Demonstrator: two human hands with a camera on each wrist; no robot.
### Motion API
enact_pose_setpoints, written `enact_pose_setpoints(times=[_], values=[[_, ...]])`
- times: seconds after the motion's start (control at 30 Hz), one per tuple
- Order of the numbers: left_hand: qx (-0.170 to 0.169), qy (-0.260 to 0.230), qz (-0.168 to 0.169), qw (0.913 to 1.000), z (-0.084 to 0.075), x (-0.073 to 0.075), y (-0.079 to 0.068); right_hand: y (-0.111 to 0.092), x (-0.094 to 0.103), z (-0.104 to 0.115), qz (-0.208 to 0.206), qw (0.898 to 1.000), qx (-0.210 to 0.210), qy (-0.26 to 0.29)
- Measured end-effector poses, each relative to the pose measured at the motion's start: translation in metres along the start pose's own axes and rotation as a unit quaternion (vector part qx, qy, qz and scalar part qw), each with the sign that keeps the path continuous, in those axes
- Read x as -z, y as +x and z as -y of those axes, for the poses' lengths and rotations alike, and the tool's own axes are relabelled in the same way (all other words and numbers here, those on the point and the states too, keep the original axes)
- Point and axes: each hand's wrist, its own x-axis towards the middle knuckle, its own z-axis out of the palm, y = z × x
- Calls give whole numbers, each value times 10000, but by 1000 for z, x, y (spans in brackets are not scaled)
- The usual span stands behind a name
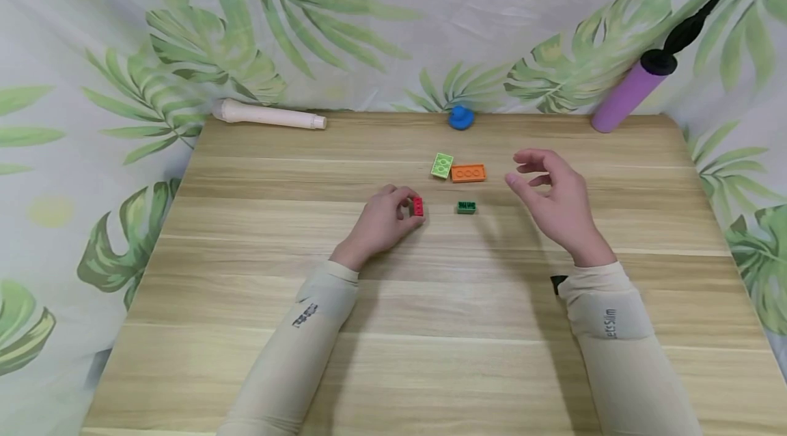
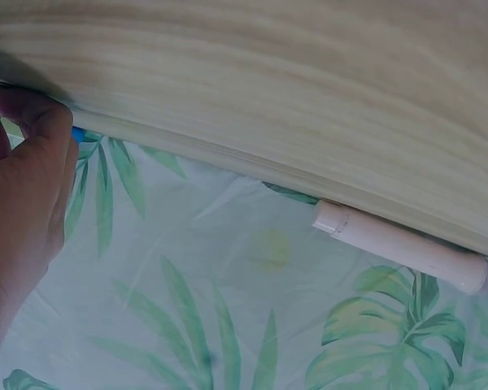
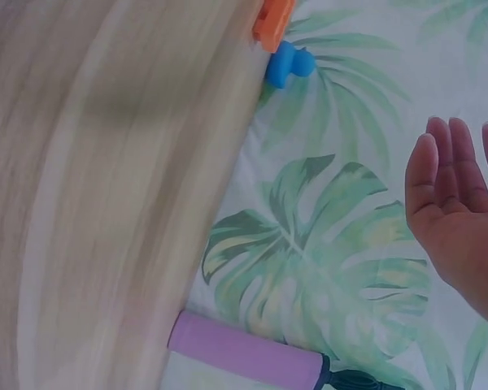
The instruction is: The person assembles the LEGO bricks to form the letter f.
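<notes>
My left hand [image 1: 384, 221] pinches a small red building brick [image 1: 418, 206] between thumb and index finger, low over the table. In the left wrist view only a bit of that red brick shows at the left edge, by the fingers. To its right is a dark green brick [image 1: 466, 208], apart from both hands. Farther back, a light green brick [image 1: 442, 166] and an orange brick [image 1: 468, 173] lie touching or nearly so. My right hand [image 1: 556, 200] hovers right of the orange brick, fingers loosely bent and holding nothing; the right wrist view shows its palm [image 3: 464, 236] bare.
Along the wooden table's [image 1: 430, 354] back edge are a pale pink tube-shaped thing [image 1: 270, 115] at left, a blue rubber duck [image 1: 461, 117] in the middle and a purple hand pump [image 1: 630, 94] with a black end at right. A leaf-print cloth [image 1: 369, 26] hangs behind.
</notes>
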Motion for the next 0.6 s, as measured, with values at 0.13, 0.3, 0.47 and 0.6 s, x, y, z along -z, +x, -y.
enact_pose_setpoints(times=[0.13, 0.3, 0.47, 0.6], values=[[1, -35, 9, 10000, 0, 1, 0, 8, -3, -6, 395, 9991, -66, -161], [-26, -65, -34, 10000, -1, 3, -1, 35, -16, -17, 1248, 9886, -27, -840], [2, -128, -25, 9999, -3, 2, -2, 62, -39, -24, 1973, 9668, 72, -1619], [18, -142, -29, 9999, -3, 2, -3, 72, -58, -25, 2401, 9434, 129, -2286]])
